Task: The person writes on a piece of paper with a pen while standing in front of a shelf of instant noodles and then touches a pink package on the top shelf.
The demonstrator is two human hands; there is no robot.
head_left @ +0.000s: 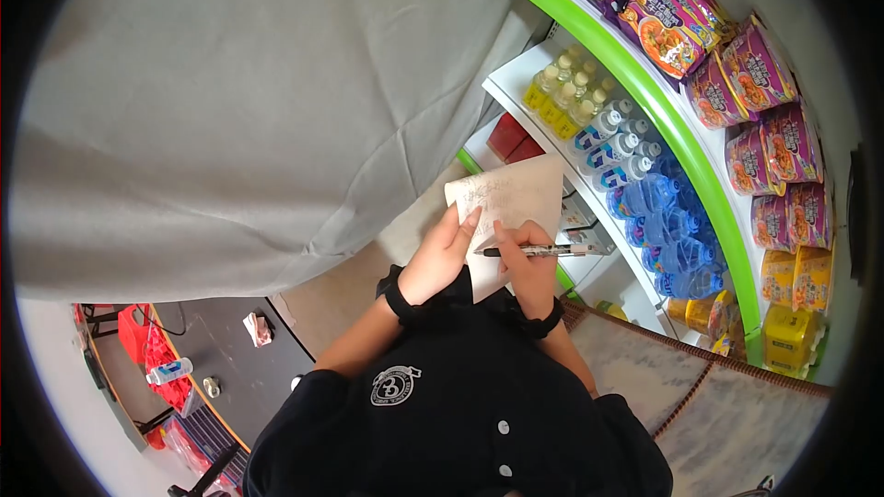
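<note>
A sheet of white paper (529, 186) with handwriting on its upper left part is held up in front of my chest. My left hand (435, 260) grips its left edge, the thumb lying over the written side. In my right hand (531, 281) is a pen (573, 249) with a clear barrel and dark grip, pinched between thumb and fingers. The pen lies almost level across the lower part of the sheet, its tip pointing left toward my left thumb. Both wrists wear black bands.
Shelves with a green edge (677, 97) curve along the right, holding noodle packs (663, 28), noodle cups (794, 140), blue-labelled bottles (677, 235) and yellow-labelled bottles (562, 92). A grey curtain (230, 120) hangs at left. Below it stands a dark table (221, 350) with small items on it.
</note>
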